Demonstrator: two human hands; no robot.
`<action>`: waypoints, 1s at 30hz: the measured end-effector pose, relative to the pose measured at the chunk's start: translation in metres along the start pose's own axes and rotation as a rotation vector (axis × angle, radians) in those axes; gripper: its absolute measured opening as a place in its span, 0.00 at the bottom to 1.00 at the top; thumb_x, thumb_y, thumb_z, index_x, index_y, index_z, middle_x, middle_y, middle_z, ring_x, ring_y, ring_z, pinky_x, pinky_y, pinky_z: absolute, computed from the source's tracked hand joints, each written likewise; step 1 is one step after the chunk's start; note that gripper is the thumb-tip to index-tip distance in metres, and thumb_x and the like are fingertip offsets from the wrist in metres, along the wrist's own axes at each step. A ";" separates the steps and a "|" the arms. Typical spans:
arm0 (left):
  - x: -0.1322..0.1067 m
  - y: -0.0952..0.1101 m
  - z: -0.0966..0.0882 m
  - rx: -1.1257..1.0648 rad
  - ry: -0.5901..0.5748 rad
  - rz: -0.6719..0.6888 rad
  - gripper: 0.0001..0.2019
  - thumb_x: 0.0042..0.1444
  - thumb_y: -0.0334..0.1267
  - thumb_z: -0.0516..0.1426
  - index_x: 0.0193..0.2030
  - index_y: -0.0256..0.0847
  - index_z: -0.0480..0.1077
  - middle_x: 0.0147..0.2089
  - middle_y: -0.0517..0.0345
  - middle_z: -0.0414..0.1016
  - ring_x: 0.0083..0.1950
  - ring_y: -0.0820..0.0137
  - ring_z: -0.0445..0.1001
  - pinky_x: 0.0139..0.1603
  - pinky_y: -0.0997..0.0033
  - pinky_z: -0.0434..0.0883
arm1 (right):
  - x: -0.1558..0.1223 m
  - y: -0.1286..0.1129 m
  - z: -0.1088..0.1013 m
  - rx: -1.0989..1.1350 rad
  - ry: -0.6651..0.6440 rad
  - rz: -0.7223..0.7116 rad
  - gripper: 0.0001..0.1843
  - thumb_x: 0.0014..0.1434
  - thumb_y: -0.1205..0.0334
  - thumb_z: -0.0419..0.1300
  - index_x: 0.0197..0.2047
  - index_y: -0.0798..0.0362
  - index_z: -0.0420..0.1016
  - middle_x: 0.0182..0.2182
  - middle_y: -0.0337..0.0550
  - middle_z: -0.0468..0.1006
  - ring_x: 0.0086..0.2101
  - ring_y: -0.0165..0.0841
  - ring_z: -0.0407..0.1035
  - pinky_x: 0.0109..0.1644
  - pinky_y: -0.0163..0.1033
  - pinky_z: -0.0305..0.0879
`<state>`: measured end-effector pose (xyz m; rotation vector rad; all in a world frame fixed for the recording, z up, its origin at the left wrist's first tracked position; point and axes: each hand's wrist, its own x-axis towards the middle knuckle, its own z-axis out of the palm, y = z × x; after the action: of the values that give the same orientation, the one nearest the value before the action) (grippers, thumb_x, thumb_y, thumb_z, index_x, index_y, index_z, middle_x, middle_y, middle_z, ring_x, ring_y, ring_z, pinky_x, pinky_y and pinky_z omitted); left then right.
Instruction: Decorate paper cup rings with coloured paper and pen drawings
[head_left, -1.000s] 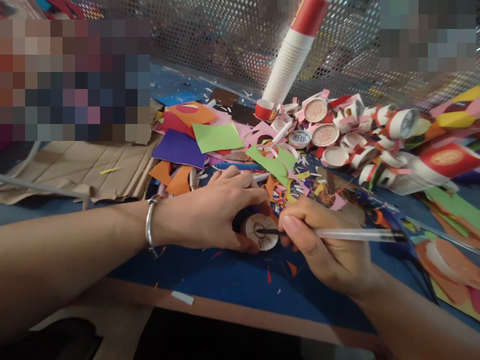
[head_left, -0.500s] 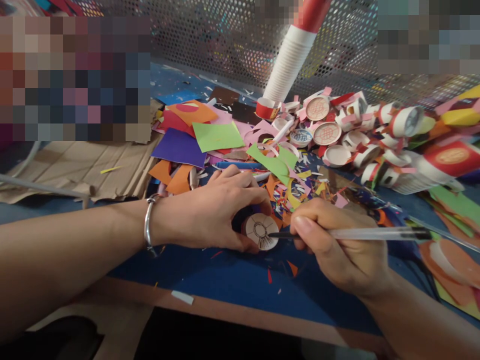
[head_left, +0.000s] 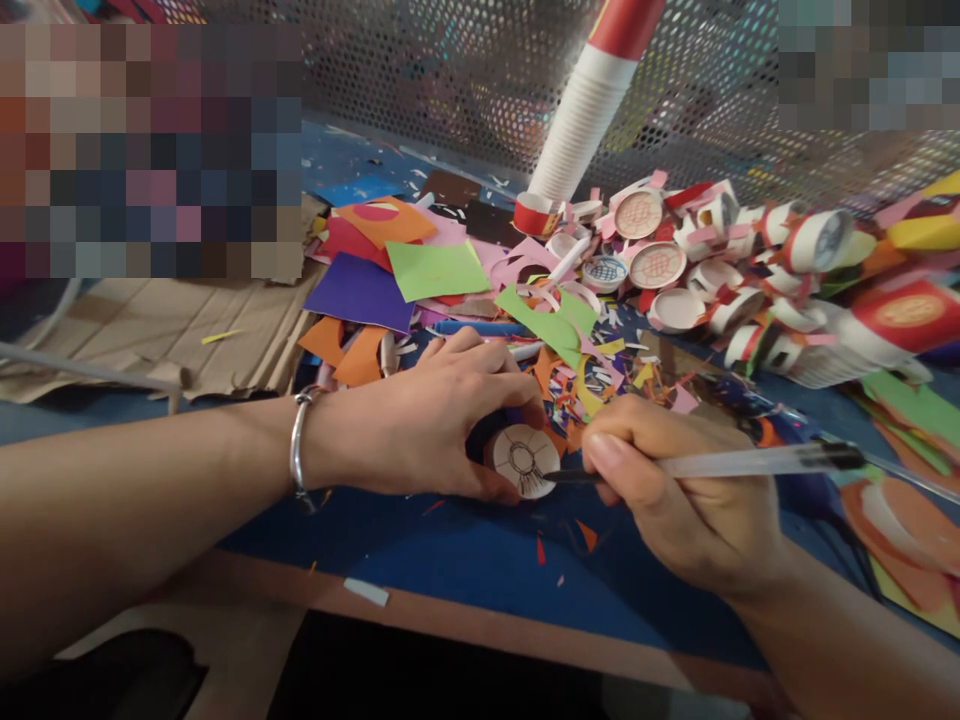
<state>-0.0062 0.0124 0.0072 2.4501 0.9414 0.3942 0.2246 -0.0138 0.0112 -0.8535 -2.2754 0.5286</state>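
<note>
My left hand (head_left: 450, 415), a silver bangle on its wrist, is closed around the side of a cut paper cup bottom (head_left: 516, 460). The round white face is turned up and bears a dark ring with lines running out from it. My right hand (head_left: 675, 490) grips a pen (head_left: 750, 462) with a clear barrel and black ends. The pen's tip touches the right part of the white face. Beneath both hands lies the blue tabletop (head_left: 465, 550), where small paper scraps are scattered.
Many cut cup bottoms (head_left: 658, 265) lie in a pile behind my right hand. A tall stack of paper cups (head_left: 581, 125) leans near a perforated metal panel (head_left: 420, 90). Coloured paper (head_left: 360, 292) and corrugated cardboard (head_left: 142, 330) spread to the left.
The pen tip has shifted slightly right and down across the cup bottom, my right hand moving with it. A few more dark lines seem to show. My left hand keeps its hold.
</note>
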 end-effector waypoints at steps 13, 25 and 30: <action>-0.002 -0.002 0.002 -0.007 0.030 0.020 0.26 0.47 0.44 0.73 0.53 0.45 0.75 0.52 0.50 0.70 0.58 0.52 0.65 0.61 0.50 0.64 | 0.003 -0.002 -0.002 0.044 -0.058 0.049 0.15 0.70 0.66 0.51 0.29 0.52 0.66 0.20 0.32 0.67 0.20 0.23 0.60 0.25 0.33 0.57; 0.000 0.001 -0.001 0.030 -0.015 -0.020 0.25 0.49 0.47 0.72 0.54 0.47 0.75 0.53 0.51 0.70 0.60 0.51 0.65 0.63 0.48 0.63 | -0.003 0.003 0.005 0.234 -0.102 0.178 0.17 0.73 0.61 0.52 0.30 0.51 0.67 0.22 0.33 0.67 0.22 0.25 0.61 0.26 0.35 0.57; 0.000 -0.001 0.000 0.045 -0.019 -0.018 0.27 0.49 0.47 0.72 0.54 0.47 0.74 0.55 0.51 0.69 0.61 0.51 0.64 0.62 0.49 0.63 | -0.002 0.002 0.011 0.285 -0.110 0.175 0.14 0.74 0.59 0.52 0.35 0.51 0.69 0.23 0.33 0.69 0.21 0.24 0.62 0.26 0.34 0.59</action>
<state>-0.0067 0.0131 0.0068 2.4800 0.9736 0.3459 0.2185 -0.0152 0.0017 -0.9000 -2.1627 0.9738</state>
